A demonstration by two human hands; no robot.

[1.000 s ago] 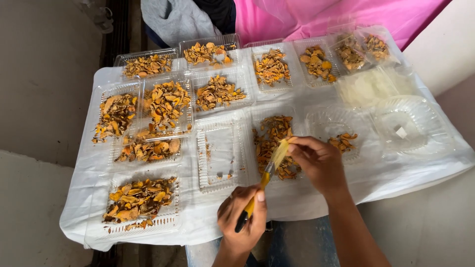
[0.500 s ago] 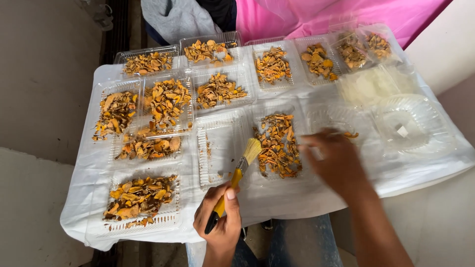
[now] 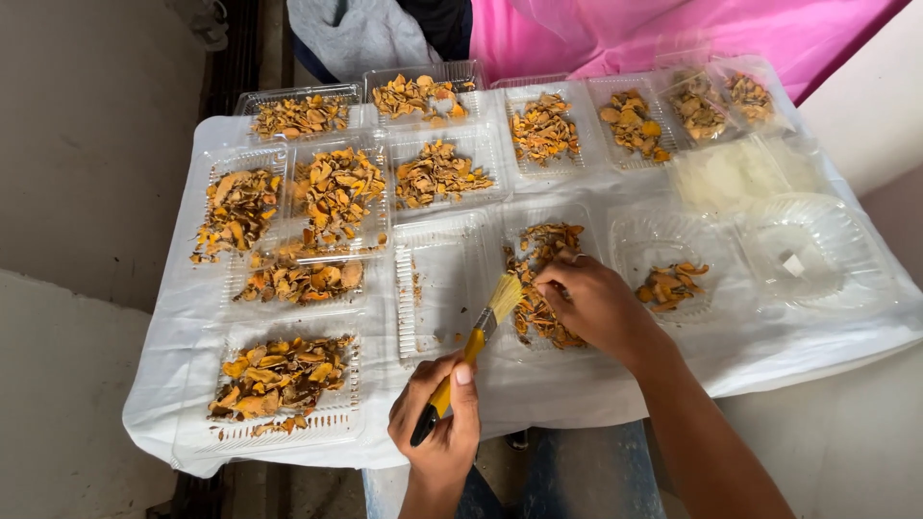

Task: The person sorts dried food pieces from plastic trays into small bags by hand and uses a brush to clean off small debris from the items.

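Right, left hand (image 3: 440, 423) nearest, fist clenched round a brush (image 3: 471, 351) with a yellow-black handle, pale bristles angled up at the right hand. Right hand (image 3: 588, 300) rests fingers-down in a clear ribbed tray (image 3: 538, 221), pinching at the orange-brown dried chips (image 3: 535, 317); can't tell if it grips one. An almost bare tray (image 3: 437, 288) sits just left. Further back, filled trays (image 3: 437, 173) on a white cloth (image 3: 731, 356).
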